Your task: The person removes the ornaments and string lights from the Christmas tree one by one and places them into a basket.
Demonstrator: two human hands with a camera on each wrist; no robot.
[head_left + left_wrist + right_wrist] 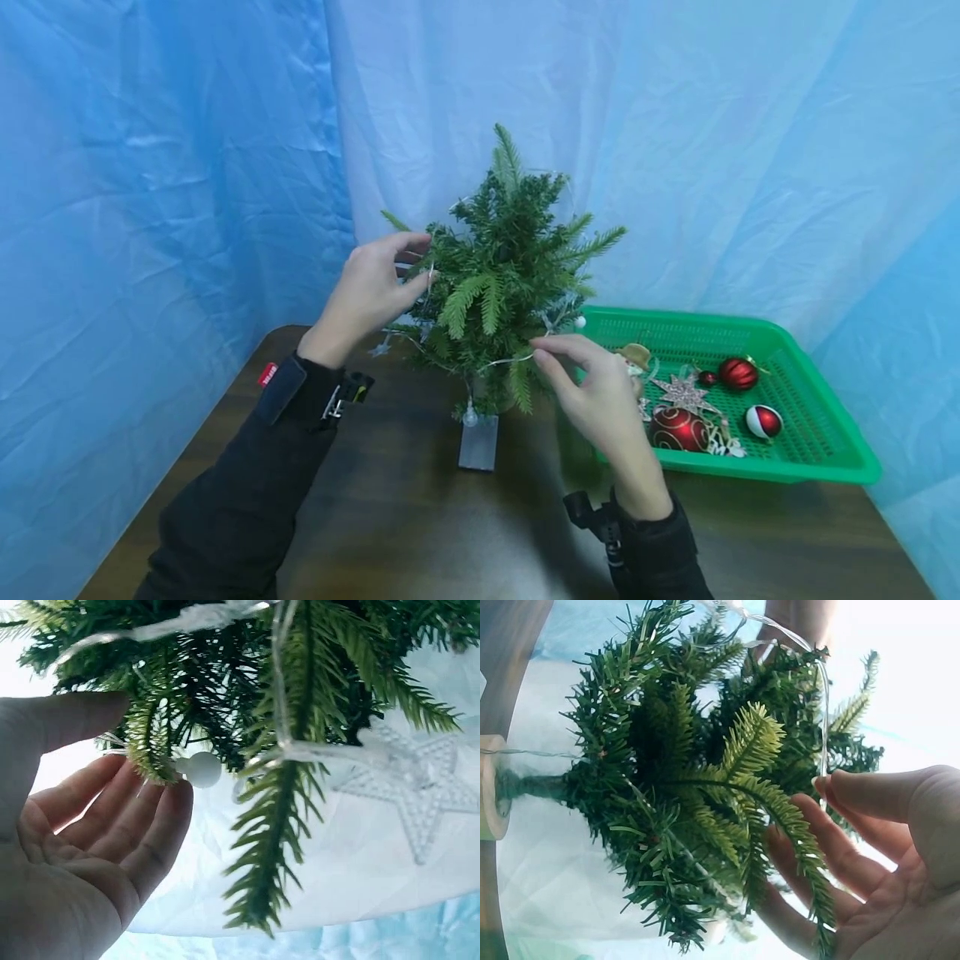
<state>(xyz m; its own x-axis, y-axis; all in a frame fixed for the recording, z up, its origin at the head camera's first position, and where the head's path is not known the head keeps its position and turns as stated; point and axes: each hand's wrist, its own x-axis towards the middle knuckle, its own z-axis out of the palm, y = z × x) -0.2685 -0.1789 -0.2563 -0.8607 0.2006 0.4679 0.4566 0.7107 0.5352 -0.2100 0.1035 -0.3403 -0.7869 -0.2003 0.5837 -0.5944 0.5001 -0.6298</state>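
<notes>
A small artificial Christmas tree (491,304) stands on the table with a string of lights (512,361) looped around it. At its front right, my right hand (596,392) pinches the clear wire (824,735) between thumb and index finger; the other fingers spread beside a drooping branch (799,840). On the left side my left hand (375,279) reaches into the branches, thumb apart from the fingers. Its fingertips touch a branch tip (150,750) beside a round white bulb (204,769). A clear star light (416,787) hangs nearby.
A green basket (832,421) on the right holds red baubles (738,373), a glittery star (684,392) and other ornaments. A grey rectangular box (478,446) lies before the tree. Blue cloth (712,150) surrounds the dark wooden table (420,533). A red tag (267,374) shows near the left sleeve.
</notes>
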